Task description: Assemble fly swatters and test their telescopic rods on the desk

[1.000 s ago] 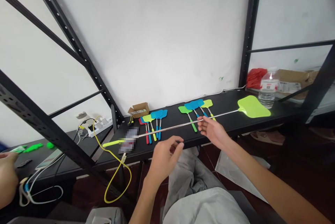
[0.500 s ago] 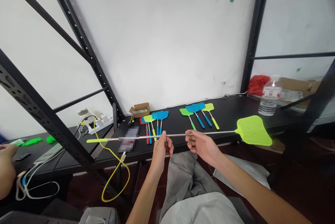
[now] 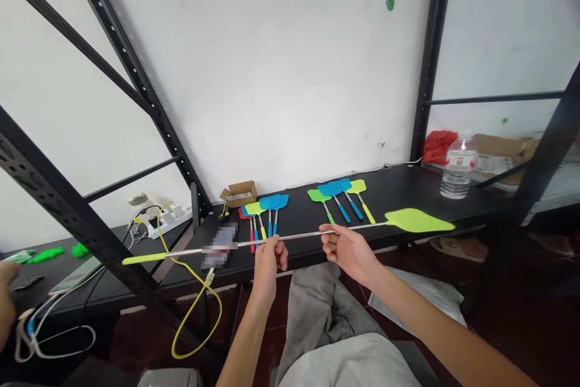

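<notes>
A long yellow-green fly swatter (image 3: 414, 221) with a thin metal rod lies crosswise in front of me, its handle at the left and its flap at the right. My left hand (image 3: 269, 260) pinches the rod near its middle between thumb and fingers. Farther right along the rod, my right hand (image 3: 347, 249) pinches it too, with the fingers curled. The flap is tilted and looks narrow from here. Beyond the rod, several short swatters lie on the black table (image 3: 299, 212) in two groups: a left group (image 3: 270, 201) of red, blue and yellow-green, and a right group (image 3: 335, 189) of green, blue and yellow-green.
A blurred-out phone-like object (image 3: 220, 245) with a yellow cable (image 3: 220, 308) lies at left. Behind it stands a small cardboard box (image 3: 238, 192). A water bottle (image 3: 459, 166) stands at right. Black rack posts (image 3: 428, 61) frame the table. Another person's hand (image 3: 5, 296) shows at far left.
The swatter has shifted left and its handle end has dipped. Its flap has turned from facing me to a narrower angle. My left hand has moved slightly left and down; both hands keep their pinch.
</notes>
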Demonstrator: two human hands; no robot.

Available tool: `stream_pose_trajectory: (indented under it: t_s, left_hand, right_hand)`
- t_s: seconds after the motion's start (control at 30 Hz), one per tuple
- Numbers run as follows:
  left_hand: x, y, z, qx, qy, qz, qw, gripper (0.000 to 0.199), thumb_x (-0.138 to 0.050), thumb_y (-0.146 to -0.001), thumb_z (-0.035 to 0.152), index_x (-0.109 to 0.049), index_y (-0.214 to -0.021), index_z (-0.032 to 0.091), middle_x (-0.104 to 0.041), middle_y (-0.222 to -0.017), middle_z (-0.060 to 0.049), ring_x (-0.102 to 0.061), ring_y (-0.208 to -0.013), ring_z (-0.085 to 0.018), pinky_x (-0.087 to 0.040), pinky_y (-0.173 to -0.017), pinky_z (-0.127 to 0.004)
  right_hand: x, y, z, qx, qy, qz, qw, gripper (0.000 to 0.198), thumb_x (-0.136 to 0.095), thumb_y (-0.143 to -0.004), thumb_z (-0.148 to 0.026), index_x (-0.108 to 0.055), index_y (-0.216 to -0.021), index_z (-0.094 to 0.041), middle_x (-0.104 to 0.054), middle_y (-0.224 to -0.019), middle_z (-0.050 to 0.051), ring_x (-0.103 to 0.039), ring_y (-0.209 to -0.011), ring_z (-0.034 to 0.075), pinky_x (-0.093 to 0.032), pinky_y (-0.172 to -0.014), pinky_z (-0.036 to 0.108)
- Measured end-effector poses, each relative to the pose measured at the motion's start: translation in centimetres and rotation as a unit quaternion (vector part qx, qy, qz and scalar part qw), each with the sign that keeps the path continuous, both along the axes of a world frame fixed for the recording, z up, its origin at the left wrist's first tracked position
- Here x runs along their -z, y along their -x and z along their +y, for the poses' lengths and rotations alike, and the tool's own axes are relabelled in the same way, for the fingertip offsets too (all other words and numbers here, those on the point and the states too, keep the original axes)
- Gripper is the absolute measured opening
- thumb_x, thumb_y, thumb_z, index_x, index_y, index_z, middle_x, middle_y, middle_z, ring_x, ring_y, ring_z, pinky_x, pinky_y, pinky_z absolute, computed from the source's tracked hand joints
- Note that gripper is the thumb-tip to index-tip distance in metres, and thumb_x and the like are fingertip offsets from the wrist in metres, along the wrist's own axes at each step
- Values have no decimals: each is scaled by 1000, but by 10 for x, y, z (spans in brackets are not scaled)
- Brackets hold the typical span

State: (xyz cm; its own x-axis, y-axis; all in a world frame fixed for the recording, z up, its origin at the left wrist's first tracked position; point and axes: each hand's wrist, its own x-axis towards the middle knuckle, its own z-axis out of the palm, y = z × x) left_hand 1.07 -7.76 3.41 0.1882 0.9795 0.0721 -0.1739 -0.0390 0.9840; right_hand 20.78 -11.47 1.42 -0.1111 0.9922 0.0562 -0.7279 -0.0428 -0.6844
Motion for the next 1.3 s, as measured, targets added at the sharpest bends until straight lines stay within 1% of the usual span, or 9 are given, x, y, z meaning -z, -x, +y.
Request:
stream_pose_trajectory:
  t_s: [0.17, 0.3, 0.5, 0.63, 0.77, 0.87, 0.97, 1.13, 1.3]
  left_hand:
    - [-2, 11, 5, -51, -29, -22, 998, 32, -52, -80, 38, -39, -57, 19, -39, -48, 5, -35, -41, -7, -30, -42, -21]
    - [1, 15, 11, -80, -42, -22, 996, 30, -54, -79, 38, -42, -58, 19, -41, -50, 4, -35, -40, -7, -29, -41, -21]
    - [17, 17, 24, -93, -18, 7, 995, 29, -56, -78, 40, -47, -62, 18, -44, -51, 4, -36, -39, -6, -29, -40, -20]
    - [28, 22, 34, -83, 7, 13, 996, 31, -57, -78, 46, -50, -69, 17, -46, -52, 5, -36, -38, -6, -29, -39, -20]
    - [38, 27, 42, -84, 32, 14, 996, 40, -60, -76, 55, -55, -79, 16, -48, -54, 5, -36, -36, -5, -28, -37, -19]
    - [46, 29, 47, -87, 48, 15, 995, 45, -64, -72, 58, -57, -82, 15, -48, -56, 6, -35, -35, -4, -26, -35, -19]
    - [51, 31, 50, -80, 53, 34, 995, 48, -66, -70, 59, -59, -84, 14, -49, -59, 5, -38, -35, -5, -25, -33, -19]
    - [52, 33, 50, -78, 48, 43, 995, 47, -65, -71, 58, -60, -84, 13, -51, -63, 3, -43, -35, -6, -25, -33, -19]
    - [52, 32, 50, -86, 53, 29, 994, 41, -64, -72, 53, -60, -82, 13, -50, -63, 4, -41, -34, -5, -23, -33, -19]
  right_hand:
    - [0, -16, 9, 82, 70, 39, 993, 16, -67, -80, -32, -69, -87, -18, -56, -68, 0, -46, -54, 10, -33, -45, 23]
    - [3, -28, 16, 117, 83, 65, 988, 15, -68, -80, -28, -69, -90, -16, -55, -67, -1, -45, -52, 9, -33, -42, 22]
    - [13, -42, 27, 150, 112, 94, 978, 8, -66, -82, -22, -67, -89, -18, -54, -63, -2, -43, -49, 8, -33, -40, 20]
    - [16, -49, 29, 160, 109, 94, 977, 6, -64, -84, -22, -67, -88, -19, -53, -63, -2, -43, -49, 8, -34, -39, 19]
    - [20, -55, 32, 171, 118, 80, 975, 9, -60, -87, -23, -68, -89, -19, -52, -63, -2, -43, -49, 8, -34, -38, 19]
    - [26, -59, 36, 183, 126, 56, 973, 13, -58, -89, -24, -69, -89, -17, -53, -64, -1, -43, -50, 7, -34, -39, 19]
    - [33, -60, 39, 203, 123, 27, 971, 16, -57, -90, -27, -69, -89, -16, -54, -65, -1, -45, -51, 8, -34, -40, 19]
    - [39, -56, 40, 224, 104, -37, 968, 18, -58, -88, -30, -70, -86, -17, -58, -68, 1, -51, -55, 11, -37, -43, 21]
    - [37, -54, 39, 227, 105, -46, 967, 18, -60, -87, -32, -70, -87, -17, -59, -68, 2, -51, -55, 11, -35, -42, 21]
